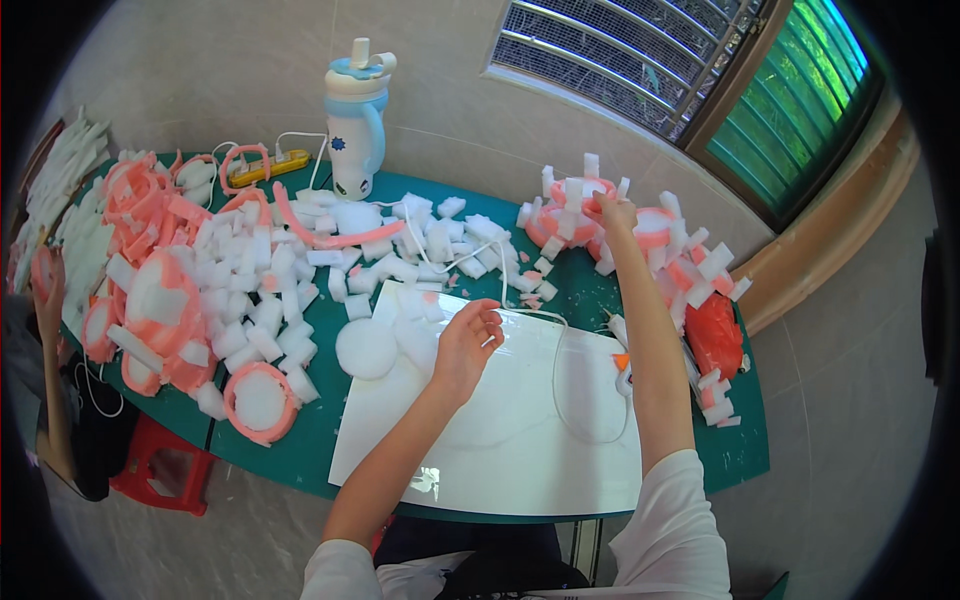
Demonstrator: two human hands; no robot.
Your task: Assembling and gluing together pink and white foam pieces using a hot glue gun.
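Observation:
At the back right, my right hand (614,214) is closed on a pink foam ring with white blocks (570,218), at the edge of a heap of similar pieces (690,262). Its fingertips are partly hidden. My left hand (468,350) hovers over the white board (500,440), fingers loosely bent and apart, holding nothing. Just left of it, white foam discs (366,349) lie on the board's far left corner. A white corded tool with an orange part (622,362), perhaps a glue gun, lies partly hidden by my right forearm.
Loose white foam blocks (265,325) and pink foam rings (262,402) cover the left of the green table (300,465). A bottle (356,130) and yellow power strip (270,168) stand behind. A white cord (556,390) crosses the board. Another person's arm (52,350) is far left; a red bag (715,335) lies right.

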